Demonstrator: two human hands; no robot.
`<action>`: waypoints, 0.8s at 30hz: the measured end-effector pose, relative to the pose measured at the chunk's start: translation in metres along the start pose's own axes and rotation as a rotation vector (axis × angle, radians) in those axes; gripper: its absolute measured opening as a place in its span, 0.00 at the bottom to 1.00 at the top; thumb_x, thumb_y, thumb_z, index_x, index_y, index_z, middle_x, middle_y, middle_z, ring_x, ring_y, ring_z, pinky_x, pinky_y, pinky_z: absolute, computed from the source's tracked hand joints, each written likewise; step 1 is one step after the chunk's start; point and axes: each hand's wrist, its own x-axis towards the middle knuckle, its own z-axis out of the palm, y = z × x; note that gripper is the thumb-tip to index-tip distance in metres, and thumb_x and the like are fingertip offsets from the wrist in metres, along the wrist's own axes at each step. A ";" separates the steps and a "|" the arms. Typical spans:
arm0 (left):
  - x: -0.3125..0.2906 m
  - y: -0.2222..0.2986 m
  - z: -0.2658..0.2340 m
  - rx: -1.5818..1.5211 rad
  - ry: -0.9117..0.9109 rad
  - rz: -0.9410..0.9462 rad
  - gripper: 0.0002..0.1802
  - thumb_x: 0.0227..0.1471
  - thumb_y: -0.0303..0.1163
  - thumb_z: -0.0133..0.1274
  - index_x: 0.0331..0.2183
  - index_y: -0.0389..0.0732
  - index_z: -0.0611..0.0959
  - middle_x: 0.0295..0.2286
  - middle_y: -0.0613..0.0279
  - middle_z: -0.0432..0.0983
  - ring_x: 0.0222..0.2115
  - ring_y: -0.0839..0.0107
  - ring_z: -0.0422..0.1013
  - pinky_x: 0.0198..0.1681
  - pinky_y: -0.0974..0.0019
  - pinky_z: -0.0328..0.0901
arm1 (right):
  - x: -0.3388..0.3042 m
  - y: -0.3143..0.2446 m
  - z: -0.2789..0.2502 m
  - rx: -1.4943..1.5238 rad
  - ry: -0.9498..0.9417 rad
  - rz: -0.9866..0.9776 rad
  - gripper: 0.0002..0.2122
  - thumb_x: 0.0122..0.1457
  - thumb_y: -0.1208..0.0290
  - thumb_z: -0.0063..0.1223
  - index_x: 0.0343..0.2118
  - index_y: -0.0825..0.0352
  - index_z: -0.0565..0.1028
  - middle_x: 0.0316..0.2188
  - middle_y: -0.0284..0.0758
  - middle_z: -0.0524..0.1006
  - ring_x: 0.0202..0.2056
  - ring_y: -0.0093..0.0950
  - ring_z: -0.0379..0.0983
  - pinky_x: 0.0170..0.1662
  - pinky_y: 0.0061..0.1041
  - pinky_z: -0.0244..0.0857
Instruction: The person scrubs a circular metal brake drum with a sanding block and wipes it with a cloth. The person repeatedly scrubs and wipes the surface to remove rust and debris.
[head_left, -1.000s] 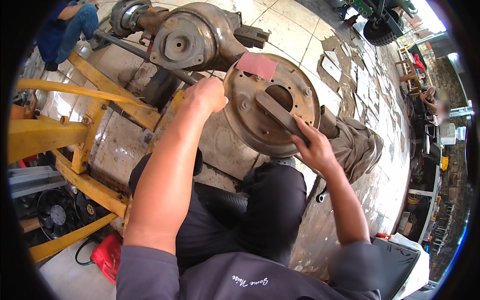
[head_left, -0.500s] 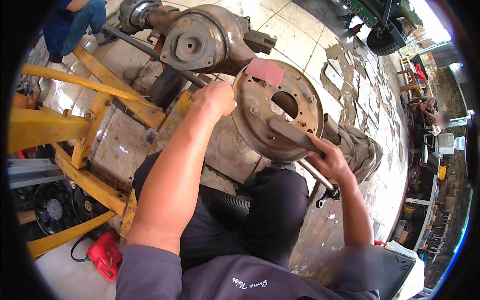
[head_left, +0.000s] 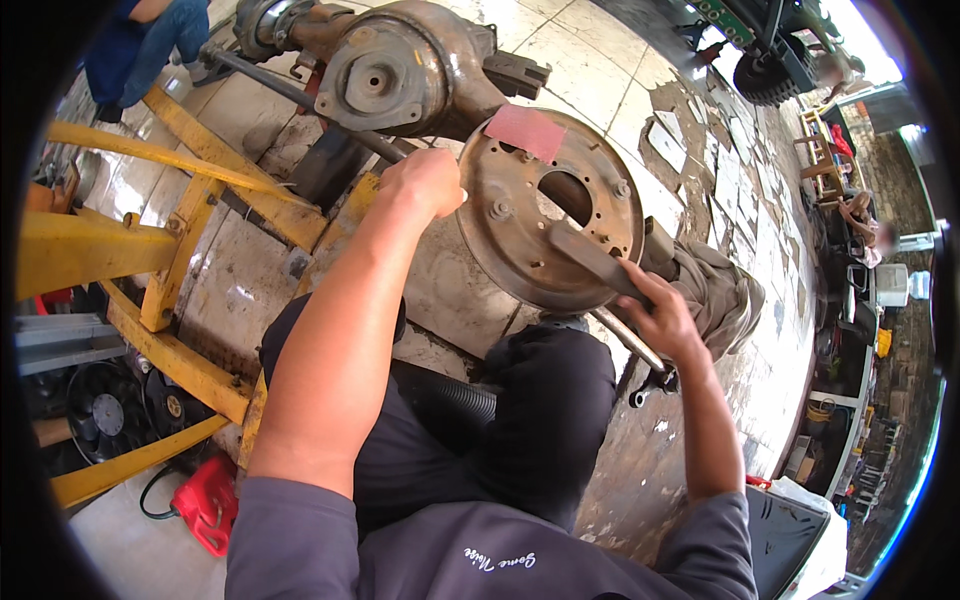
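Observation:
A round, rust-brown brake backing plate (head_left: 500, 262) with a large centre hole stands tilted in front of me. My left hand (head_left: 422, 183) is closed on its left rim; its fingertips are hidden behind the edge. In my right hand (head_left: 664, 316) is a flat grey-brown bar (head_left: 585, 254) with a rounded end, lying across the plate's lower right face. What is on the bar's underside cannot be seen. A piece of red sandpaper (head_left: 527, 132) rests on the plate's upper part. Behind it sits a rusty axle housing (head_left: 440, 65).
Yellow steel stand legs (head_left: 180, 365) fill the left side. A brown cloth (head_left: 715, 300) lies right of the plate, with a metal rod (head_left: 635, 342) below it. A red jerrycan (head_left: 207, 500) is at lower left. Another person's leg (head_left: 160, 55) shows at upper left.
The bar in my right hand has shifted slightly right across the plate. My left hand keeps its hold on the rim. The whole view has shifted a little.

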 end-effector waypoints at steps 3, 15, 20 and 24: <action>0.002 0.000 0.000 0.042 -0.012 -0.007 0.18 0.52 0.43 0.58 0.38 0.40 0.84 0.42 0.49 0.79 0.47 0.53 0.73 0.49 0.53 0.67 | 0.016 -0.022 0.016 -0.014 0.026 -0.015 0.25 0.57 0.68 0.58 0.59 0.57 0.69 0.34 0.43 0.75 0.36 0.43 0.73 0.43 0.36 0.66; 0.000 0.000 0.000 0.040 0.029 0.018 0.19 0.52 0.44 0.59 0.39 0.39 0.84 0.43 0.47 0.78 0.47 0.52 0.73 0.49 0.54 0.67 | -0.052 0.035 -0.024 0.052 0.274 0.204 0.24 0.61 0.68 0.55 0.60 0.68 0.68 0.50 0.45 0.76 0.52 0.33 0.72 0.57 0.29 0.61; 0.007 -0.002 0.002 0.073 0.053 0.056 0.19 0.51 0.44 0.60 0.38 0.39 0.84 0.41 0.46 0.79 0.46 0.52 0.74 0.49 0.53 0.67 | 0.000 0.044 -0.024 0.048 0.485 0.263 0.23 0.60 0.65 0.50 0.58 0.69 0.69 0.52 0.49 0.73 0.54 0.42 0.70 0.58 0.34 0.61; 0.002 0.002 -0.004 0.086 0.026 0.000 0.19 0.51 0.44 0.60 0.38 0.39 0.85 0.41 0.48 0.79 0.46 0.52 0.74 0.49 0.53 0.68 | 0.057 0.005 -0.022 -0.038 0.492 0.133 0.21 0.58 0.67 0.53 0.55 0.66 0.71 0.42 0.49 0.76 0.46 0.45 0.73 0.51 0.36 0.65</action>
